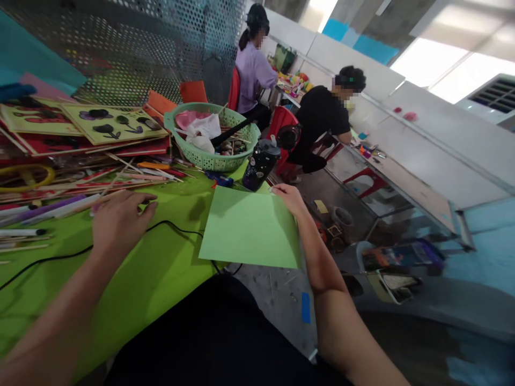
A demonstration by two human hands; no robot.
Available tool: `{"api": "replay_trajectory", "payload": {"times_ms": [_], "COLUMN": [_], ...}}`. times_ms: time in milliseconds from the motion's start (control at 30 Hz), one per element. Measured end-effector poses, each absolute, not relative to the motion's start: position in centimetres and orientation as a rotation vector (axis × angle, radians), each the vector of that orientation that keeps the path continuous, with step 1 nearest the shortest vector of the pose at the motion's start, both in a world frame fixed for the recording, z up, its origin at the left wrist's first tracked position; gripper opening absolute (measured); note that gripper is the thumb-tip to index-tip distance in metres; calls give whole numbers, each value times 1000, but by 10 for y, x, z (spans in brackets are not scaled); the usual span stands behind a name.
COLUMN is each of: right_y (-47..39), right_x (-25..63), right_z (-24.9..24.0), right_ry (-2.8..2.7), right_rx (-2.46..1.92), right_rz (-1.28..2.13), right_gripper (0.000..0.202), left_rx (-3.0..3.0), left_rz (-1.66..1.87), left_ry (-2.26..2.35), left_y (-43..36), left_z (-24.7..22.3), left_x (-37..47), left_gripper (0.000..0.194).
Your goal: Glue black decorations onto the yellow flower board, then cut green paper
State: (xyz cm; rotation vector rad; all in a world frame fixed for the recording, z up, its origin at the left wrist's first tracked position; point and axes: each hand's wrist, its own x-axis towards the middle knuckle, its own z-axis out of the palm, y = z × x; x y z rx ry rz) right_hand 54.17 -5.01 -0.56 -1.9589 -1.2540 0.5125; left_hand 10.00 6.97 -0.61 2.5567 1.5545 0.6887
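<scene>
My right hand (288, 198) is closed on the upper right corner of a sheet of light green paper (251, 228). That sheet overhangs the front edge of the table. Over the green tabletop to the left, my left hand (123, 217) is open, thumb and forefinger apart. It hovers beside markers (56, 210) and thin wooden sticks (116, 181), with nothing visible in its grasp. A dark tumbler (260, 165) stands just beyond the paper, and a blue tool (219, 178), its kind unclear, lies near the paper's far edge.
A green plastic basket (213, 158) holding cloth and small items stands at the back. Painted cards (112, 122) are stacked at the left. A black cable (52, 259) crosses the green table (132, 300). Two people (255, 69) sit at another table (422, 198) beyond.
</scene>
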Motion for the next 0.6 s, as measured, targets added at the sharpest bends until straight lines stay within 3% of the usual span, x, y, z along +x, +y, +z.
{"api": "replay_trajectory", "payload": {"times_ms": [133, 400, 600], "right_y": [-67, -54, -27], "right_x": [513, 401, 337], "right_z": [29, 80, 81], "right_ry": [-1205, -1145, -1222], "right_rx": [-1809, -1413, -1298], "right_rz": [673, 1262, 1449], "right_gripper": [42, 33, 42], "left_rx": [2394, 2014, 2075], "left_rz": [878, 1002, 1245], "left_ry": [1331, 663, 812], "left_y": [52, -3, -18], "left_z": [9, 52, 52], "left_x": [121, 168, 152], "left_gripper": [31, 32, 21]}}
